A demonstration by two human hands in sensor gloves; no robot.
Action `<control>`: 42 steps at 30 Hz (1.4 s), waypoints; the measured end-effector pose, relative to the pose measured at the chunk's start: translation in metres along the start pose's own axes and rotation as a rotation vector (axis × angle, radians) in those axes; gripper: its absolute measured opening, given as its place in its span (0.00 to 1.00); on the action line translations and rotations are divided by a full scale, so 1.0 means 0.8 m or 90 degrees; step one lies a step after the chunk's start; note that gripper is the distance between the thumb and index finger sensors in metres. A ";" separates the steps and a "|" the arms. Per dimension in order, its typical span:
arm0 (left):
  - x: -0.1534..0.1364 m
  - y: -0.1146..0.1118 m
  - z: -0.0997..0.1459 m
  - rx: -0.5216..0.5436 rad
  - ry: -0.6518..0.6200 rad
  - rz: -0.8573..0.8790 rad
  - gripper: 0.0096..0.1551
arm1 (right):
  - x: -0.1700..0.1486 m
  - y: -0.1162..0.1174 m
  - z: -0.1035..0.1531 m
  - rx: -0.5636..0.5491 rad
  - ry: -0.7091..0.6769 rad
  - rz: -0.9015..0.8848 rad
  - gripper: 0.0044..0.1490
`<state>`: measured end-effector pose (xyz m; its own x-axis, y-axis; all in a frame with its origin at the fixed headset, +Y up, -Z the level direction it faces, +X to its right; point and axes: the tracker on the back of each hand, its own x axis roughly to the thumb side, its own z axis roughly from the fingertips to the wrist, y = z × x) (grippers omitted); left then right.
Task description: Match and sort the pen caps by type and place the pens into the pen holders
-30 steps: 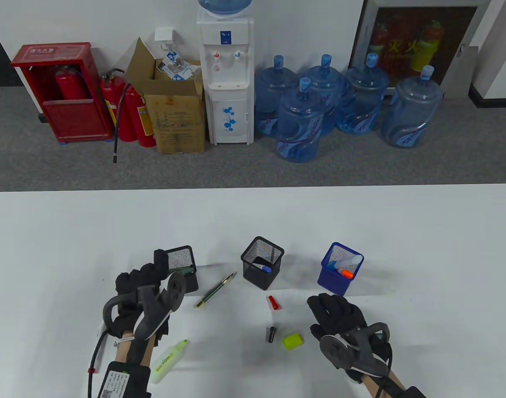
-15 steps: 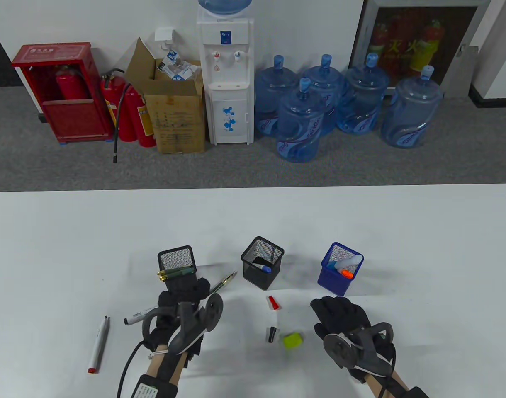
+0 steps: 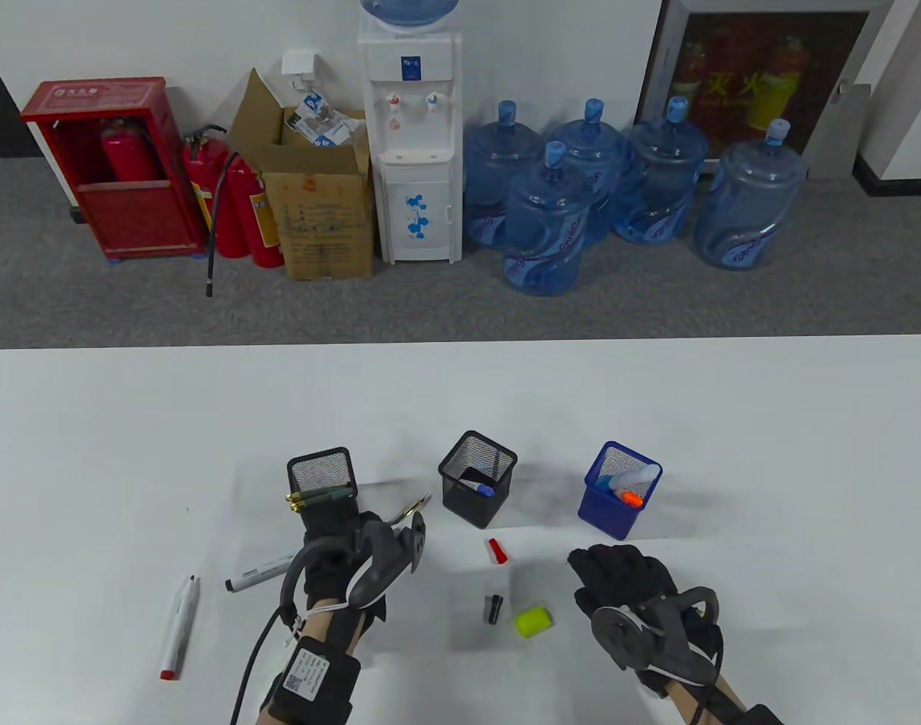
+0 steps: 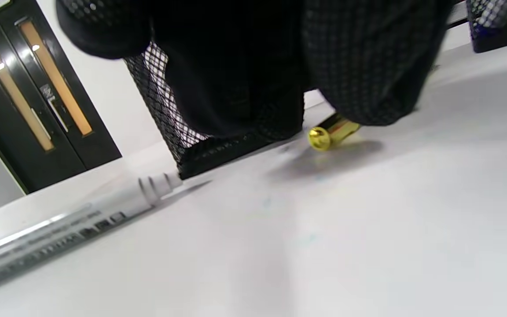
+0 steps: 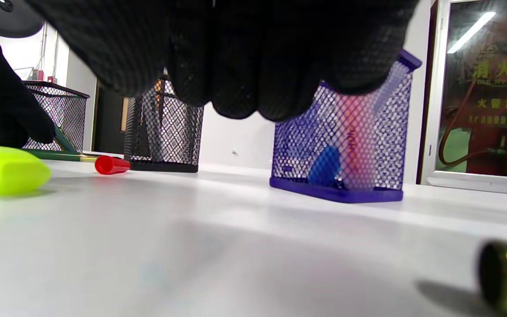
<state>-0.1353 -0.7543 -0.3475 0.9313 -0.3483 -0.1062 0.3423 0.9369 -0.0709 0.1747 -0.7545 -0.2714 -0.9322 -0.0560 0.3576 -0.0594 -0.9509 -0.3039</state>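
My left hand (image 3: 370, 529) has come down on the green and gold pen (image 3: 417, 504) lying in front of the left black mesh holder (image 3: 321, 472). In the left wrist view its fingers (image 4: 368, 66) close over the pen's gold end (image 4: 329, 133). My right hand (image 3: 604, 566) rests flat on the table before the blue holder (image 3: 619, 491) and holds nothing. A red cap (image 3: 497, 551), a black cap (image 3: 493, 608) and a yellow-green cap (image 3: 534, 621) lie between the hands. An uncapped white marker (image 3: 260, 572) lies left of the left hand.
A white pen with a red end (image 3: 180, 627) lies at the far left. The middle black holder (image 3: 477, 477) holds a blue-capped marker. The blue holder (image 5: 346, 145) holds highlighters. A dark green cap with a gold end (image 5: 506, 273) lies near my right wrist.
My left hand has left the left holder, where green pens now lie, and moved right and down onto the green and gold pen. The right hand has barely shifted.
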 end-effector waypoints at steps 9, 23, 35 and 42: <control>0.006 -0.003 -0.006 -0.010 0.011 0.012 0.33 | 0.001 0.000 0.000 0.002 0.000 -0.004 0.36; -0.012 0.028 0.021 0.013 -0.032 0.026 0.32 | -0.014 -0.006 -0.002 -0.013 0.030 -0.010 0.35; -0.026 0.023 0.080 0.082 -0.093 0.256 0.30 | -0.060 -0.019 -0.011 0.027 0.099 0.015 0.30; -0.032 0.019 0.083 0.119 -0.111 0.280 0.30 | -0.082 -0.016 -0.010 0.206 0.079 0.148 0.35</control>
<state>-0.1453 -0.7289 -0.2798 0.9937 0.0756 0.0829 -0.0855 0.9886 0.1239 0.2334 -0.7365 -0.2979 -0.9448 -0.2615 0.1972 0.2538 -0.9651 -0.0641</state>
